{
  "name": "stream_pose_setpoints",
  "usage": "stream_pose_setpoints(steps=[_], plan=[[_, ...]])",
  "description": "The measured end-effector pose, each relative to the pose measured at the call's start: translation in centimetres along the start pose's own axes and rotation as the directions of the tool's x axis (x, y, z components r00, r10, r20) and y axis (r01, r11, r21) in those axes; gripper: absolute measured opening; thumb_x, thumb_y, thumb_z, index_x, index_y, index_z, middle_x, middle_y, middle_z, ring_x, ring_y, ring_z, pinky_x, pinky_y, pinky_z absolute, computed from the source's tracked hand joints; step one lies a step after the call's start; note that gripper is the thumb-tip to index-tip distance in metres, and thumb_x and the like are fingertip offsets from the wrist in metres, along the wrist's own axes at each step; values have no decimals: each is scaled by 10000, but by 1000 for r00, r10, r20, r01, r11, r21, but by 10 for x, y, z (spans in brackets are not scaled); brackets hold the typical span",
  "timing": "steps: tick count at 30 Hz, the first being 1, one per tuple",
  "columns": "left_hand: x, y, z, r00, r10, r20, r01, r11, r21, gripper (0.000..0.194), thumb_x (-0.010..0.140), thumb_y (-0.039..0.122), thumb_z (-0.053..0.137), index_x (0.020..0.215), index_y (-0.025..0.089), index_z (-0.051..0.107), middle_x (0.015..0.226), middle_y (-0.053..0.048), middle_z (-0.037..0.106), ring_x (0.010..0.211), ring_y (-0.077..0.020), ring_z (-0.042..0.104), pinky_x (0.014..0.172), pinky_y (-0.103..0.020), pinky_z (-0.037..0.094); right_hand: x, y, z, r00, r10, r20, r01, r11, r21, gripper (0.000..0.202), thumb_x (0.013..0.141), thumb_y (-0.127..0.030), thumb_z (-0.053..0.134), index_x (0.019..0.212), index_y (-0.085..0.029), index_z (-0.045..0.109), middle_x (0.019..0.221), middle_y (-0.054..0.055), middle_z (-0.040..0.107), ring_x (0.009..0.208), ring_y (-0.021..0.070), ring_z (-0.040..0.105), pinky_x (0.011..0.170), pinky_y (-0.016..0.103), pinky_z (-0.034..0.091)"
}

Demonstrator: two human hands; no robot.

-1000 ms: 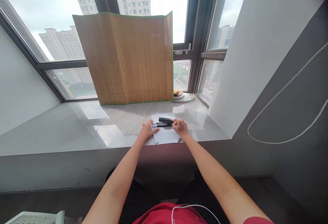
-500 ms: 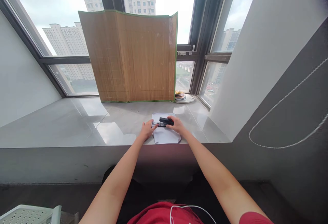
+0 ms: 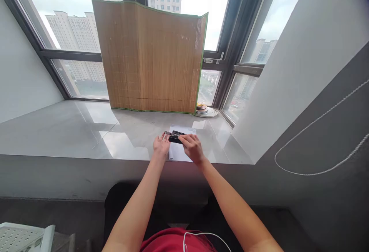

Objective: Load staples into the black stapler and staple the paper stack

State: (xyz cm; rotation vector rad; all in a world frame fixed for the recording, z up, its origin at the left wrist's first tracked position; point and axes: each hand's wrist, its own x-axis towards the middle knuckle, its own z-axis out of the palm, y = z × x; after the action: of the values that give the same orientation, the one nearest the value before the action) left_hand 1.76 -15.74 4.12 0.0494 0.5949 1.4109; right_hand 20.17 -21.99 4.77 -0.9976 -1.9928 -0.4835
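A black stapler (image 3: 175, 139) with its top arm lifted is held above white paper (image 3: 178, 153) on the grey sill. My right hand (image 3: 192, 146) is closed on the stapler's right end. At its left end is my left hand (image 3: 162, 144), palm turned up and fingers apart; whether the fingers touch the stapler is too small to tell. The paper lies flat under the stapler, near the sill's front edge.
A bamboo mat (image 3: 152, 60) with green edging stands against the window. Right of it are stacked round plates (image 3: 203, 110). A beaded cord (image 3: 305, 174) hangs at the right wall. A pale perforated plastic seat (image 3: 21, 238) is at the lower left.
Both hands have shifted slightly left with the stapler, which is tilted differently now. My left hand has turned palm up and its fingers have opened. The camera view has tilted.
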Motion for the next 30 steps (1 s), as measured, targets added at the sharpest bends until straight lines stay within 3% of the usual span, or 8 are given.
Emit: stream_pose_setpoints(steps=[4, 9, 14, 18, 20, 23, 26, 30], plan=[[-5, -6, 6, 999, -5, 34, 7, 998, -67, 358, 1109, 276, 352, 1245, 127, 648, 1174, -170, 749, 1012, -217, 770, 846, -310, 652, -3, -13, -10, 957, -265, 119, 278, 953, -117, 377, 1045, -49, 561, 1342, -225, 712, 1268, 86, 766, 1154, 232, 680, 977, 403, 501], [-2, -4, 7, 996, -5, 89, 16, 993, -118, 356, 1094, 188, 360, 1280, 88, 648, 1093, -163, 774, 998, -225, 786, 901, -331, 650, -1, -6, -13, 942, -316, 115, 327, 939, -101, 395, 1049, -46, 554, 1370, -224, 701, 1313, 87, 756, 1192, 239, 674, 1015, 412, 495], [11, 10, -1, 998, 27, 61, -21, 994, -107, 360, 1107, 213, 363, 1233, 66, 667, 1012, -163, 768, 936, -210, 785, 916, -326, 643, 3, 2, 4, 994, 104, -30, -101, 991, 83, 374, 996, -82, 572, 1281, -238, 757, 1188, 102, 781, 1106, 270, 688, 969, 430, 541], [17, 19, -15, 995, 54, 88, -46, 995, -87, 414, 1118, 323, 370, 1218, 70, 682, 1044, -179, 767, 994, -234, 782, 946, -365, 638, 5, 19, 31, 811, 584, -15, -559, 783, 273, 258, 890, -266, 695, 1116, -202, 803, 1041, 104, 795, 919, 279, 713, 831, 401, 579], [16, 20, -21, 990, 67, 127, -57, 995, -82, 436, 1119, 340, 368, 1228, 62, 685, 1077, -187, 769, 1029, -237, 779, 979, -367, 626, 5, 29, 45, 731, 680, 57, -662, 686, 302, 271, 840, -327, 735, 1070, -204, 810, 1023, 94, 805, 886, 271, 724, 830, 389, 577], [9, 20, -23, 981, 55, 187, -49, 998, -39, 475, 1122, 375, 368, 1272, 50, 680, 1127, -206, 770, 1081, -253, 774, 1030, -379, 606, 3, 39, 57, 690, 706, 157, -714, 630, 306, 261, 808, -374, 779, 1018, -222, 810, 1017, 77, 815, 910, 269, 736, 876, 390, 572], [-3, 20, -17, 964, -40, 263, 34, 999, 25, 573, 1124, 459, 343, 1348, 33, 655, 1229, -247, 751, 1168, -297, 753, 1053, -420, 597, 6, 38, 56, 717, 666, 205, -696, 673, 250, 273, 825, -391, 803, 1030, -211, 804, 1043, 95, 806, 955, 290, 729, 923, 429, 567], [-20, 22, -6, 908, -215, 359, 174, 974, 143, 620, 1122, 488, 351, 1395, 2, 623, 1279, -280, 728, 1205, -320, 735, 1079, -453, 573, 25, 19, 33, 918, 389, 74, -396, 897, 195, 245, 993, -295, 669, 1198, -215, 778, 1219, 130, 764, 1152, 304, 655, 1037, 470, 518]])
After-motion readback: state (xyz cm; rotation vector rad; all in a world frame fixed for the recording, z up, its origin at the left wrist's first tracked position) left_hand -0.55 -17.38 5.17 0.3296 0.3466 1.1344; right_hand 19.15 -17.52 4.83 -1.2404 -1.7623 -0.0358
